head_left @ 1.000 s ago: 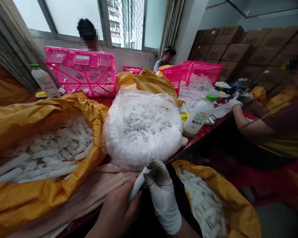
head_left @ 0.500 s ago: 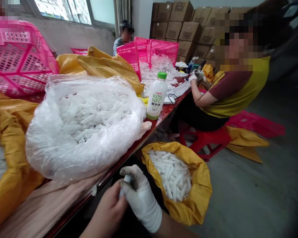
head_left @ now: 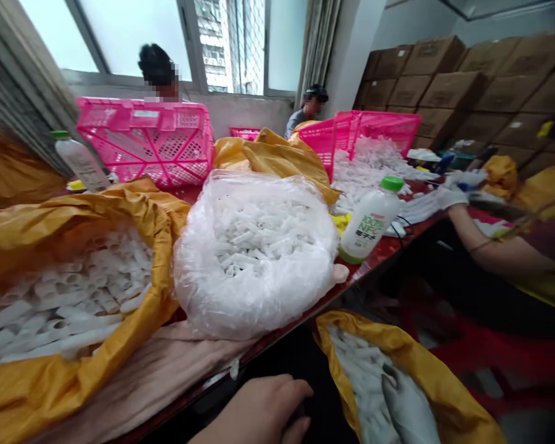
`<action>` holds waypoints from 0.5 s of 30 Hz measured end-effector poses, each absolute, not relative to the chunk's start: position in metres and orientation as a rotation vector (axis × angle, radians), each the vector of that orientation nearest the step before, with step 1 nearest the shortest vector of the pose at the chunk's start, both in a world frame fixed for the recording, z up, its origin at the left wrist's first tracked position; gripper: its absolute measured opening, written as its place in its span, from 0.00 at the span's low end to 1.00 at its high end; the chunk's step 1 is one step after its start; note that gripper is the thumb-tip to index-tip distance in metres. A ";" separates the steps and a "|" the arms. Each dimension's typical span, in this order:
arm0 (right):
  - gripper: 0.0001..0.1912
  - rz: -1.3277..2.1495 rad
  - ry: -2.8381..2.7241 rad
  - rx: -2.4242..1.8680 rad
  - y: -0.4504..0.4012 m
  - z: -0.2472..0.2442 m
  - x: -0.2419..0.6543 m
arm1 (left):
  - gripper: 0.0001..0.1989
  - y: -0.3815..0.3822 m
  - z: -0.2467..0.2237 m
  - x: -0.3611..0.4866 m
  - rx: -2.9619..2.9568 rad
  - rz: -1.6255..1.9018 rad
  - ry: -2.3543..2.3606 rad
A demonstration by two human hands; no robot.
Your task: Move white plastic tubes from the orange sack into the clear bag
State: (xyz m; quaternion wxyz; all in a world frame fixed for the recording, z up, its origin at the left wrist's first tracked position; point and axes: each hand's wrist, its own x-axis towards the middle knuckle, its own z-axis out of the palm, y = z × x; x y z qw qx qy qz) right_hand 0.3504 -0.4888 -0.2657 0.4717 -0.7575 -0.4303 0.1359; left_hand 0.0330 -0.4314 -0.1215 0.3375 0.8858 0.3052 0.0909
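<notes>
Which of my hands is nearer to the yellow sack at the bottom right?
Right. The gloved right hand is in the mouth of the sack, at the white tubes; the bare left hand is outside it, to the left.

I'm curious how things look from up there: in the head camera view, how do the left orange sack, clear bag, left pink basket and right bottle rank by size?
Largest to smallest, as pictured:
Left orange sack
Clear bag
Left pink basket
Right bottle
</notes>
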 end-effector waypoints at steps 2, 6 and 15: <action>0.06 0.188 -1.057 -1.923 -0.471 -0.231 0.332 | 0.14 -0.429 -0.105 0.003 2.388 0.318 0.875; 0.15 0.078 -1.375 -1.535 -0.393 -0.129 0.267 | 0.12 -0.413 -0.081 -0.071 2.417 0.628 1.272; 0.25 0.341 -1.766 -1.871 -0.227 -0.084 0.194 | 0.22 -0.365 -0.021 -0.185 2.295 0.415 2.229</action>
